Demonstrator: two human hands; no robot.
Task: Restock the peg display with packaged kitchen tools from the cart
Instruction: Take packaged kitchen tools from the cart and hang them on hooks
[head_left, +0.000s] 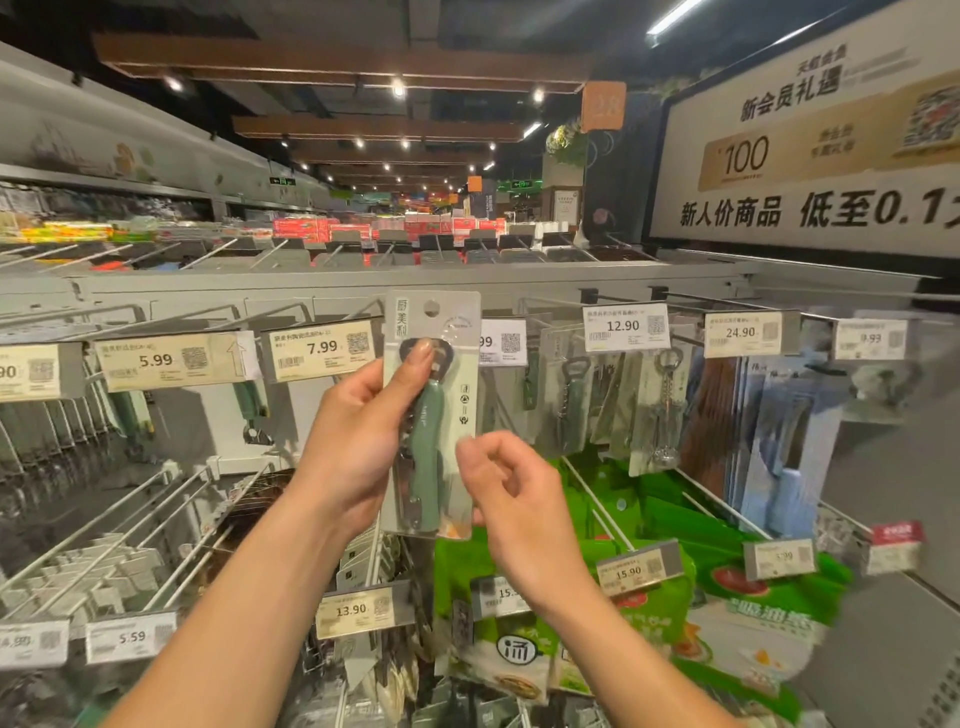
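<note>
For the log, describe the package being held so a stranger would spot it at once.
On the peg display, find the 7.99 tag in the upper row. Just right of it, the left hand grips a carded package holding a green-handled opener; unlike its neighbours, it hangs on no peg.

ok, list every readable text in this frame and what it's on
"厨美利": package
"5.99": upper price tag
"7.99": upper price tag
"12.90": upper price tag
"24.90": upper price tag
"5.59": lower price tag
"13.90": lower price tag
"15.90": lower price tag
"新会员礼遇": banner
"100": banner
"新人价商品 低至0.1": banner
Everything else: too small or blurred.
</note>
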